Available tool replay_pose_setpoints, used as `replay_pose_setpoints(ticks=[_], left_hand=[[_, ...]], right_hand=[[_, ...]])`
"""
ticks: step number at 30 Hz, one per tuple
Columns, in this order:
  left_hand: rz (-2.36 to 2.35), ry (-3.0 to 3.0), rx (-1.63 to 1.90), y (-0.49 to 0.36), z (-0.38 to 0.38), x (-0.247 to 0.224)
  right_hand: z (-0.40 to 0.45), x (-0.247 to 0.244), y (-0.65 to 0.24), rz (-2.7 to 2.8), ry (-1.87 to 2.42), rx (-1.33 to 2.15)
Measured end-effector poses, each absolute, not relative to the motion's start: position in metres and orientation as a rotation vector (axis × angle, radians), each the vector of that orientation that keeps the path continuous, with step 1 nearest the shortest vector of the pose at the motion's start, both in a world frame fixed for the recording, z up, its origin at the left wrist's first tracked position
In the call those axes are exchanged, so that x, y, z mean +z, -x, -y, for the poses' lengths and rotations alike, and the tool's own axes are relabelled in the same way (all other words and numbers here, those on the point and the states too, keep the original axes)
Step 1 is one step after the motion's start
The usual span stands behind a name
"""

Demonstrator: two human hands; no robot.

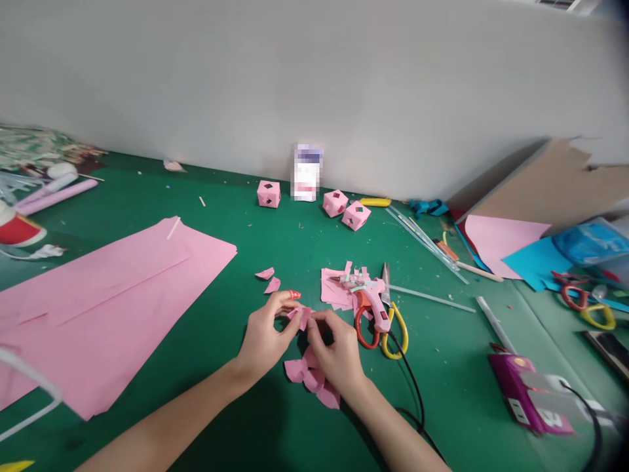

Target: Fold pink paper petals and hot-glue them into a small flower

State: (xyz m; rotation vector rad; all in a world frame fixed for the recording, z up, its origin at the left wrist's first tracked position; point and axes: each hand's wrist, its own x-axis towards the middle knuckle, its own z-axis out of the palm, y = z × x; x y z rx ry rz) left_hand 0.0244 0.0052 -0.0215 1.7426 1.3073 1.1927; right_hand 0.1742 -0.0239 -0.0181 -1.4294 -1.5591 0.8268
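Observation:
Between both hands, over the middle of the green table, is a small folded pink paper piece (301,317). My left hand (268,331) pinches it from the left; a red wrapping or tip shows on one finger. From the right, my right hand (335,347) pinches the same piece, fingertips pressed together. Below the hands lie several cut pink paper pieces (313,379), partly hidden by my right hand. Two folded pink scraps (272,285) rest just beyond my left hand. To the right, a pink glue gun (374,305) lies on scissors with red and yellow handles (401,337) and pink paper strips (331,286).
Large pink paper sheets (122,308) cover the left side. Pink paper cubes with cut-out holes (268,195) stand near the wall. A purple power strip (511,387) sits at right, near the glue gun's black cord (417,387). Cardboard (531,177) leans at the back right.

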Motion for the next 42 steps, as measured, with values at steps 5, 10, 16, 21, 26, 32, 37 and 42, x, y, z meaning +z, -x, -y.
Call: replay_pose_setpoints(ticks=[5, 10, 16, 21, 26, 32, 37, 42], left_hand=[[-1.245, -1.856, 1.169, -0.023, -0.003, -0.021], [-1.202, -1.806, 1.171, -0.025, 0.0, -0.017], [-1.11, -1.53, 1.156, -0.031, 0.002, -0.013], [-1.174, -1.441, 1.164, -0.03, 0.0, -0.017], [-1.203, -1.487, 1.154, -0.027, -0.003, -0.02], [-1.151, -1.599, 1.077, -0.025, -0.003, -0.023], [-1.143, -1.632, 1.034, -0.022, -0.003, -0.02], [-1.155, -1.639, 1.056, -0.024, -0.002, -0.017]], right_hand=[[0.026, -0.014, -0.173, 1.524, 1.493, 0.861], [0.027, -0.016, -0.174, 1.534, 1.493, 0.814], [0.03, -0.014, -0.169, 1.432, 1.459, 0.827], [0.032, -0.014, -0.165, 1.403, 1.405, 0.928], [0.031, -0.019, -0.166, 1.487, 1.49, 0.85], [0.025, -0.017, -0.176, 1.659, 1.3, 0.5], [0.022, -0.019, -0.182, 1.734, 1.238, 0.429], [0.023, -0.021, -0.181, 1.741, 1.273, 0.448]])
